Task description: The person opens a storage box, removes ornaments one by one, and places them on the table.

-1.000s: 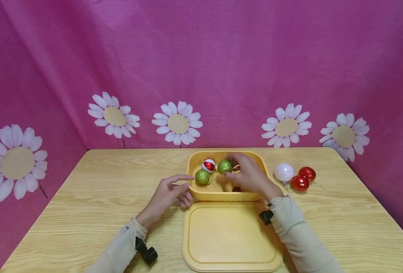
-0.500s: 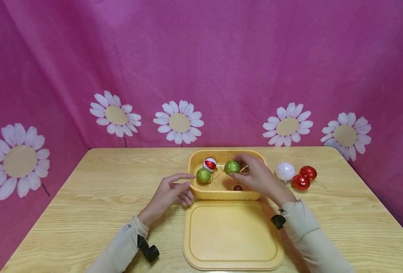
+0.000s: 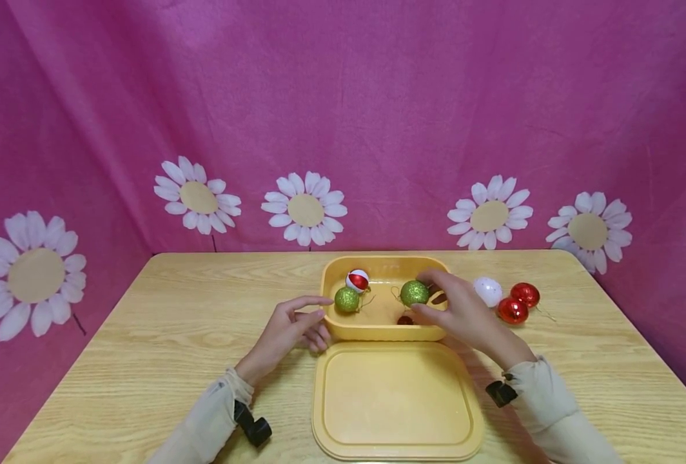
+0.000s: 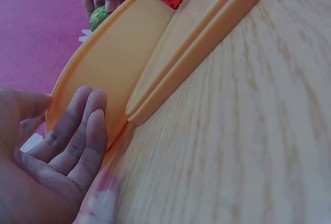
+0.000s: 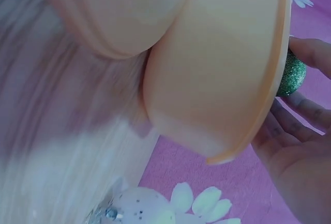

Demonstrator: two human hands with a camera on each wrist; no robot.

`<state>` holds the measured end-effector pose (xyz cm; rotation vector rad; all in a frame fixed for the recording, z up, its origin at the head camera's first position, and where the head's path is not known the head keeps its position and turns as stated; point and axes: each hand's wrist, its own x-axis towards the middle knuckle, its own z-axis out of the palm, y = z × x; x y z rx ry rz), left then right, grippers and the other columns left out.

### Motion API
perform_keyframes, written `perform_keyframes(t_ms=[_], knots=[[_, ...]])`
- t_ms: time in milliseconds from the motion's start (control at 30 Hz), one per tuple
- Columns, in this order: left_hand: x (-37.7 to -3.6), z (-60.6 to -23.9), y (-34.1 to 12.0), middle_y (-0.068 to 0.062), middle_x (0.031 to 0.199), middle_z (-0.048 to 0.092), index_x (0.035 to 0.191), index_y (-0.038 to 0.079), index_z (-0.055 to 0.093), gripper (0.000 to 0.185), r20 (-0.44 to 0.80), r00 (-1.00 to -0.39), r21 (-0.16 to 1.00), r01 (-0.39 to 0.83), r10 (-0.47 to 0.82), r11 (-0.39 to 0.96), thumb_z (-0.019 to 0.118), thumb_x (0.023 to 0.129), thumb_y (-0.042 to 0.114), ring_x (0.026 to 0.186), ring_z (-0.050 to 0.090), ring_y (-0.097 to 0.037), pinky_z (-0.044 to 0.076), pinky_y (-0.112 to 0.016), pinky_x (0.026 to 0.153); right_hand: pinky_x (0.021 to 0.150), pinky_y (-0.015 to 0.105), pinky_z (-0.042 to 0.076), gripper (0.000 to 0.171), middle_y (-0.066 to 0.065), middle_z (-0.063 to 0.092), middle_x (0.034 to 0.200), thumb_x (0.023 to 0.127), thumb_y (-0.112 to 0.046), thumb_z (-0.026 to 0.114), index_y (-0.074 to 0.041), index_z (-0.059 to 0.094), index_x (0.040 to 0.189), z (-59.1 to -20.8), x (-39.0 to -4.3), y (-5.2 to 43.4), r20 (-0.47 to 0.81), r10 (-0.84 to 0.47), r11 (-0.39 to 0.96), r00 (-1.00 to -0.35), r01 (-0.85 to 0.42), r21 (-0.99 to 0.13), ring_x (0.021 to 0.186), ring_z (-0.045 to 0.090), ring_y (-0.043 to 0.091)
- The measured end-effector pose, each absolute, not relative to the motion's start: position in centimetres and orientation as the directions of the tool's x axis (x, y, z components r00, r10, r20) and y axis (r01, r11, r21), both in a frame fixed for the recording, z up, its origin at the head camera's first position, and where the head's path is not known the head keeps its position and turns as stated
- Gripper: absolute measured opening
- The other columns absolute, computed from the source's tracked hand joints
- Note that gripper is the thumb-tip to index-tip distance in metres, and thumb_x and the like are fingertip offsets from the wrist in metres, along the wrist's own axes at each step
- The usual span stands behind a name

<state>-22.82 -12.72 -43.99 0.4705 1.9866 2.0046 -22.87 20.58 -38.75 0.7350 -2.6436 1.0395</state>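
Pink backdrop (image 3: 372, 116) aside, the right hand (image 3: 467, 312) totally pinches a green bauble (image 3: 414, 293) toward 3 o'clock in the tub (image 3: 372, 332), relaxed left hand (image 3: 287, 328) touching its 9 o'clock edge, so a gentle squeeze should do.

A draped filming booth is being seen here: beyond the left grip (image 3: 285, 332) and the right grip (image 3: 465, 312), and out to both sides, pink cloth (image 3: 378, 116) printed with white daisies (image 3: 305, 209) is hung! Under both, a wood-grained surface (image 3: 146, 348) is framed by it, and at each wrist a black camera (image 3: 501, 393) is worn. The wider room is hidden.
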Motion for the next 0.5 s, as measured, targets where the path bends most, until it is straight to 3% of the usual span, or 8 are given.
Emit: perform_keyframes(t_ms=[267,500], knots=[[-22.8,-44.1,-12.6,-0.027,0.083,0.069,0.137,0.0,0.055,0.04,0.042,-0.906,0.999,0.036,0.42,-0.023,0.057,0.103,0.021,0.066,0.068,-0.022,0.059,-0.03,0.059,0.076,0.04,0.059,0.043,0.007,0.068,0.107,0.083,-0.009,0.08,-0.003,0.062,0.121,-38.6,-21.6,22.0,0.368,-0.349,0.661,-0.862,-0.504,-0.556,0.091,0.065,0.02],[-22.9,-44.2,-12.7,-0.024,0.082,0.07,0.137,0.001,0.055,0.04,0.052,-0.906,0.999,0.043,0.421,-0.031,0.057,0.103,0.021,0.065,0.069,-0.022,0.059,-0.031,0.059,0.074,0.038,0.06,0.046,0.01,0.068,0.107,0.079,-0.001,0.082,0.002,0.061,0.12,-38.8,-21.0,23.4,0.443,-0.338,0.647,-0.83,-0.547,-0.531,0.089,0.066,0.021]])
